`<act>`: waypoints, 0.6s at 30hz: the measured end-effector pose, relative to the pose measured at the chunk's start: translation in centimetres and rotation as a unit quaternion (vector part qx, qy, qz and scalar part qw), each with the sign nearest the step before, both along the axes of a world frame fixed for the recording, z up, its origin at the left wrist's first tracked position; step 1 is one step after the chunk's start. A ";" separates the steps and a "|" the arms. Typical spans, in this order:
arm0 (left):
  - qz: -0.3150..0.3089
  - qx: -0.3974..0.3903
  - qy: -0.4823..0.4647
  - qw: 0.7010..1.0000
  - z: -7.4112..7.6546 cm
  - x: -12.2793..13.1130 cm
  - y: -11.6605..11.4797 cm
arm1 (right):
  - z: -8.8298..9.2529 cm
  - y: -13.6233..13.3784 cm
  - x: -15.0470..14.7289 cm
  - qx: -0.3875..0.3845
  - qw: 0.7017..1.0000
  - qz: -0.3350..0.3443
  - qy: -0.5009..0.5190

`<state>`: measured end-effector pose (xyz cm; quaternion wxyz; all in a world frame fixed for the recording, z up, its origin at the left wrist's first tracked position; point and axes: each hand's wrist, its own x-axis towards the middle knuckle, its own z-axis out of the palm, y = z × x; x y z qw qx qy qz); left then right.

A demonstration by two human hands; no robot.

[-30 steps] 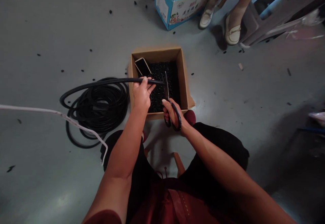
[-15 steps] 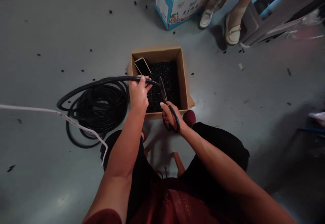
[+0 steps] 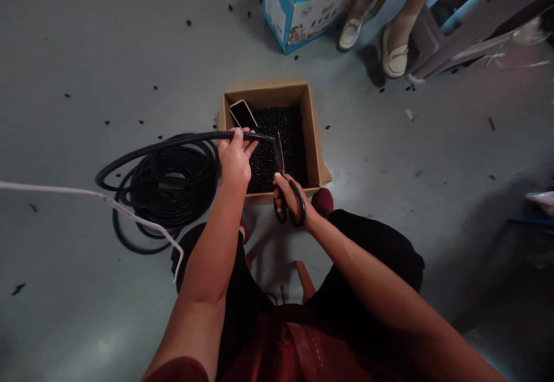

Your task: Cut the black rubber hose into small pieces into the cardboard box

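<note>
My left hand (image 3: 236, 154) grips a black corrugated hose (image 3: 197, 137) near its end, above an open cardboard box (image 3: 315, 134). From there the hose runs left into a loose coil (image 3: 173, 183) on the floor. My right hand (image 3: 291, 194) holds black-handled scissors (image 3: 279, 154), their blades parted at the hose's tip. Many small black pieces (image 3: 283, 122) fill the bottom of the box. A phone (image 3: 243, 114) with a dark screen leans in the box's back left corner.
A white cord (image 3: 86, 190) crosses from the left edge toward my left knee. Beyond the box stands a blue and white carton (image 3: 303, 15), with another person's feet in pale shoes (image 3: 395, 59) beside a grey plastic stool (image 3: 441, 36). Small black bits are scattered over the floor.
The scissor handles have spread apart and the blades have opened wider at the hose's end. My left hand and the hose have shifted very slightly left.
</note>
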<state>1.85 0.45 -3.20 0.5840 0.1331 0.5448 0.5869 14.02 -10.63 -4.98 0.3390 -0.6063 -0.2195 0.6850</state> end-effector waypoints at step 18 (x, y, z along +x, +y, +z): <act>0.004 -0.002 -0.039 0.999 0.2 0.7 -0.2 | 0.8 -0.5 -0.5 0.095 0.994 0.048 -0.040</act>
